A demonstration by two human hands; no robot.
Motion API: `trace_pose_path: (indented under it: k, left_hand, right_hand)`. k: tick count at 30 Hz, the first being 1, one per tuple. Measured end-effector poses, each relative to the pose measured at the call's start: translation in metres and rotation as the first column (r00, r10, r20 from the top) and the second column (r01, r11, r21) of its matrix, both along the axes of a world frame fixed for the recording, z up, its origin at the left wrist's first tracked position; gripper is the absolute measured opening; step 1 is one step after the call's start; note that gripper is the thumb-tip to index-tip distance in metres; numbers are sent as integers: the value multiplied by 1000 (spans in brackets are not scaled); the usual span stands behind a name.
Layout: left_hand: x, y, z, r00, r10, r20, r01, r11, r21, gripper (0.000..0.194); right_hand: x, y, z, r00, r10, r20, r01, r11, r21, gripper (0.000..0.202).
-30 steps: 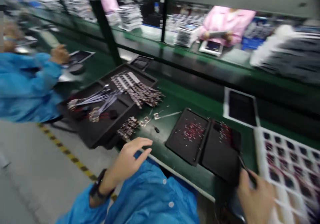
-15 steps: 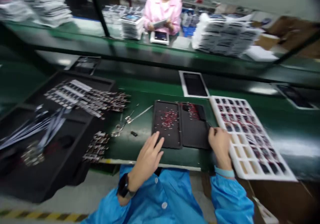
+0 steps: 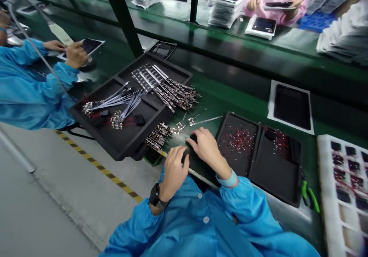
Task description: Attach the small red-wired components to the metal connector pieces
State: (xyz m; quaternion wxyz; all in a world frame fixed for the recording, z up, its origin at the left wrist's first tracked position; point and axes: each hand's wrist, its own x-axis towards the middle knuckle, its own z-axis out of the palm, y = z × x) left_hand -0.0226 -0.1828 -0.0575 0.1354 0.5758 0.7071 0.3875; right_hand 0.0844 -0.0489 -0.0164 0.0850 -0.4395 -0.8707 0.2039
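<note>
The right hand (image 3: 206, 148) is no longer reaching to the right edge of the black tray (image 3: 274, 176), where green-handled pliers (image 3: 313, 200) are lying; it's now hovering beside the left hand (image 3: 174, 169). So the work is shifting to the small metal parts (image 3: 191, 121) lying just beyond, on the counter (image 3: 213, 97). Both are curling their fingers; I can't tell if they're gripping anything.

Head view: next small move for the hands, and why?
Probably bring the right hand's fingertips closer to the left hand: the hands are close together near the green bench's edge, and a small dark piece seems to show at the left thumb and fingers. Loose small boards lie just beyond. Whether either hand grips anything, I can't tell.
</note>
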Motion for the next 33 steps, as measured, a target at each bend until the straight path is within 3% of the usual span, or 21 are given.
trace_pose_path:
  k: [3, 6, 10, 15, 22, 28, 33]
  left_hand:
    - [-13, 6, -6, 998, 6, -68, -7, 1000, -3, 39]
    - [-18, 20, -8, 988, -6, -156, 5, 1000, -9, 46]
    - [-17, 35, -10, 967, -30, -253, 12, 997, -75, 47]
    - [-14, 35, -13, 957, -28, -290, -4, 994, -112, 45]
    - [-11, 30, -20, 964, 3, -265, -22, 997, -69, 48]
    - [-10, 30, -23, 963, 13, -270, -32, 997, -65, 45]
    - [-5, 34, -19, 971, 37, -235, -46, 998, -32, 50]
  right_hand:
    - [-13, 4, -22, 997, -77, -11, 77, 997, 1, 7]
    - [-9, 6, -28, 990, -111, -92, 106, 993, -56, 9]
    - [-2, 10, -26, 980, -130, -151, 107, 982, -155, 16]
    - [6, 10, -26, 976, -123, -179, 82, 972, -219, 11]
    - [7, 12, -16, 955, -243, -172, 195, 946, -258, 26]
    - [24, 34, -6, 892, -269, -362, 102, 902, -420, 30]
    - [21, 41, -16, 920, -238, -311, 98, 908, -407, 30]
